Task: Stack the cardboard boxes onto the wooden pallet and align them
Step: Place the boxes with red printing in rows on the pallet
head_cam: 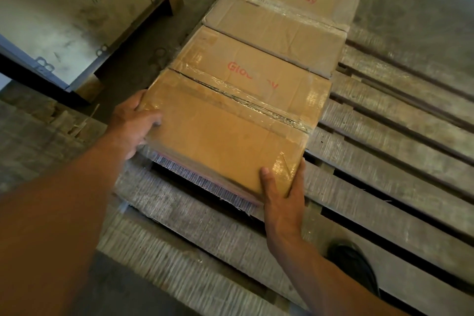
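Between both hands, near cardboard box (pixel 225 133) gripped at its corners by left hand (pixel 133 123) and right hand (pixel 282 195), over wooden pallet (pixel 384 161), second box (pixel 277 23) beyond, touching.

The near cardboard box (pixel 225 131) hides the fingers of the left hand (pixel 133 123) along its nine o'clock side, and only the thumb of the right hand (pixel 282 195) shows on top at five o'clock; the other fingers are tucked out of sight. Red lettering on this box is broken by wrinkled tape and partly unreadable. The wooden pallet (pixel 384 161) runs off the three o'clock edge. A dark shoe (pixel 356 267) is half covered by the right forearm. The crate (pixel 77 7) at ten o'clock is cropped.
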